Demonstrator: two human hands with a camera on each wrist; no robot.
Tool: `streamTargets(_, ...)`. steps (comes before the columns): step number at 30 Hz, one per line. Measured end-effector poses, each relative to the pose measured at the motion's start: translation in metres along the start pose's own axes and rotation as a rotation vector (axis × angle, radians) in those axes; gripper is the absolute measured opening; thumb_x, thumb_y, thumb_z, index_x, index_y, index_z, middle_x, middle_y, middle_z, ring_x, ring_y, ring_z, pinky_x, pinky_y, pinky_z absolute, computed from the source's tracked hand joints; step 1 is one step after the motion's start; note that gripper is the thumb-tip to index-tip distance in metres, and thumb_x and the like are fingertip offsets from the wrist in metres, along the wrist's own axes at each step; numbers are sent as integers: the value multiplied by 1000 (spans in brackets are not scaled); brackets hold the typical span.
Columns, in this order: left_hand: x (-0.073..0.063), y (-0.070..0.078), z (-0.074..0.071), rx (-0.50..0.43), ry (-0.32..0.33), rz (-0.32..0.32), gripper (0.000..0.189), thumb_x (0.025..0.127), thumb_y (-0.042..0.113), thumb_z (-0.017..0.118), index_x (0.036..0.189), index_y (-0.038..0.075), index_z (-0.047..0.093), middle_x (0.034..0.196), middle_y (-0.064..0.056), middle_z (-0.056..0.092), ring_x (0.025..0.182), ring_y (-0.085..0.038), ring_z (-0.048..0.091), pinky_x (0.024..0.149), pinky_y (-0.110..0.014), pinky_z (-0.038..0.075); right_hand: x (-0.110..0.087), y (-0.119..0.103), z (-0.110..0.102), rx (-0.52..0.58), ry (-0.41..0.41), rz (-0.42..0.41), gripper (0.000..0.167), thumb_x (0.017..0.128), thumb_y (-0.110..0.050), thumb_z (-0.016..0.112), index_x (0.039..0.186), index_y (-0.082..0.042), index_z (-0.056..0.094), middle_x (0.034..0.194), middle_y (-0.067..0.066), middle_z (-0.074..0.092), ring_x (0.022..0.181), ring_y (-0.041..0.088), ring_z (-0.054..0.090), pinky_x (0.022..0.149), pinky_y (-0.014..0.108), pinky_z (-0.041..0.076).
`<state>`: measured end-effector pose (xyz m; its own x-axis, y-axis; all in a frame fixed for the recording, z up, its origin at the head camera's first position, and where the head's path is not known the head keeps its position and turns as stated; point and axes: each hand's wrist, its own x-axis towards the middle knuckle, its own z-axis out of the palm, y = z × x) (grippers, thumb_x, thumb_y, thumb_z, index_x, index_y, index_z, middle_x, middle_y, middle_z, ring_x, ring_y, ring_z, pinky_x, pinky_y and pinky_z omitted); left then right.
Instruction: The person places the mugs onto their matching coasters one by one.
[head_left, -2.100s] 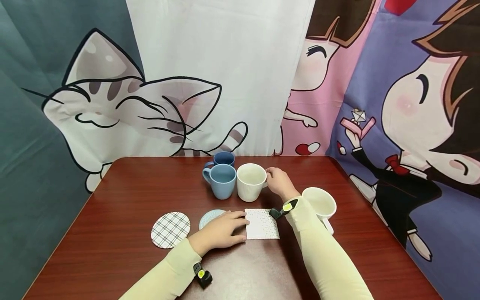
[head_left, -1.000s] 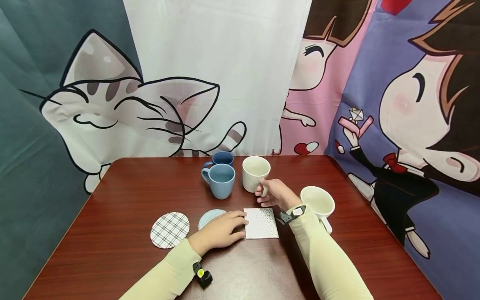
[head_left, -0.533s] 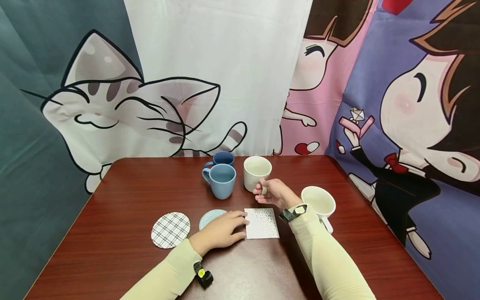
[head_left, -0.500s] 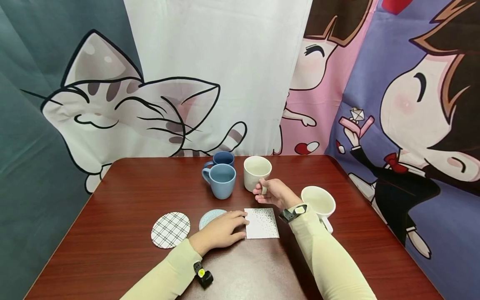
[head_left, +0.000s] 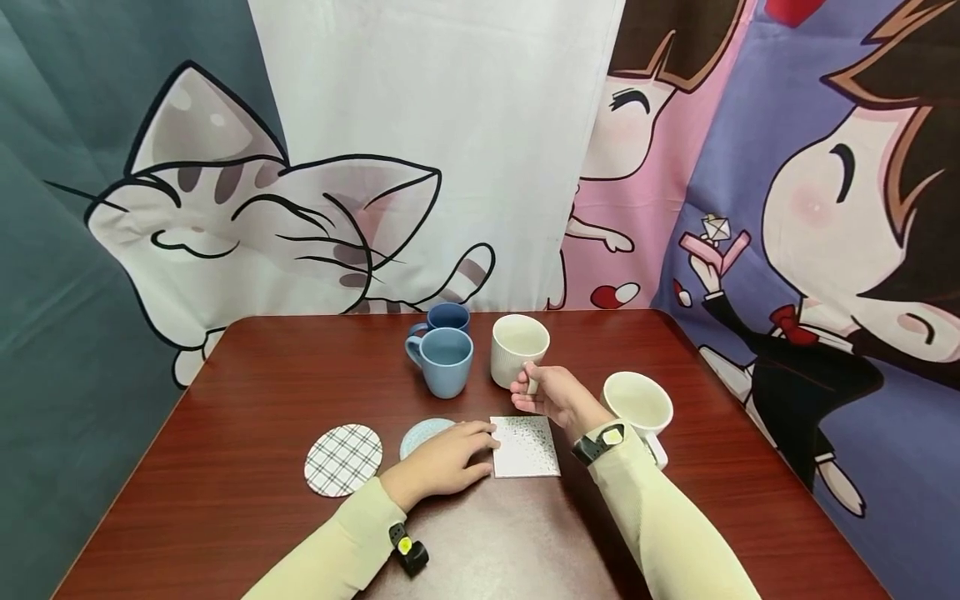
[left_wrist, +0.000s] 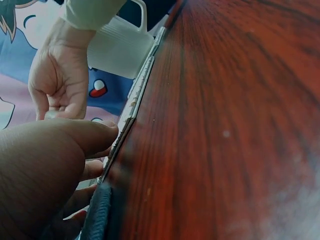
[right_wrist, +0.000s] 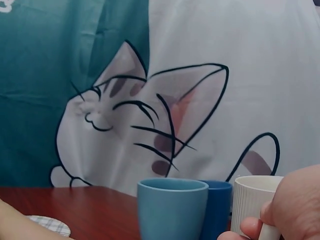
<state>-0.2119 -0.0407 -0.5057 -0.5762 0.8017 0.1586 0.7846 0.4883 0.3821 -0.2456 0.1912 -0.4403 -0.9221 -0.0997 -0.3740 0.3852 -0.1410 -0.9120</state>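
Note:
My right hand [head_left: 558,396] pinches the handle of a cream ribbed mug [head_left: 519,346], which stands upright toward the back of the table with its handle turned to me. In the right wrist view thumb and fingers close around that handle, and the ribbed wall [right_wrist: 250,200] shows beside them. My left hand [head_left: 438,460] lies palm down with loosely spread fingers. Its fingertips touch the left edge of a square speckled coaster [head_left: 531,450], and the hand partly covers a round light blue coaster [head_left: 420,433].
Left of the ribbed mug stand a light blue mug [head_left: 446,371] and, behind it, a dark blue mug [head_left: 452,316]. Another cream mug [head_left: 637,404] is beside my right forearm. A round plaid coaster [head_left: 343,460] lies at the left. A cartoon-printed curtain [head_left: 480,150] hangs behind the table [head_left: 247,400].
The ribbed mug has moved right, away from the light blue mug, and its handle has swung from the right side toward me. My right hand followed the handle. The left hand stayed put.

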Motion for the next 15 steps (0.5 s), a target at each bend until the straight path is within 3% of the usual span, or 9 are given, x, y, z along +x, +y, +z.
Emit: streamTargets(15,0,0,0,-2,-5,16,37,95,27,69,129,11,66,143,-8,55,135,-25,51,112,-42,39,-60,2,-5,-42,-79,-55,33,110,-19,40,87,-5,59,81,6,70,76,17,72,74,31,60)
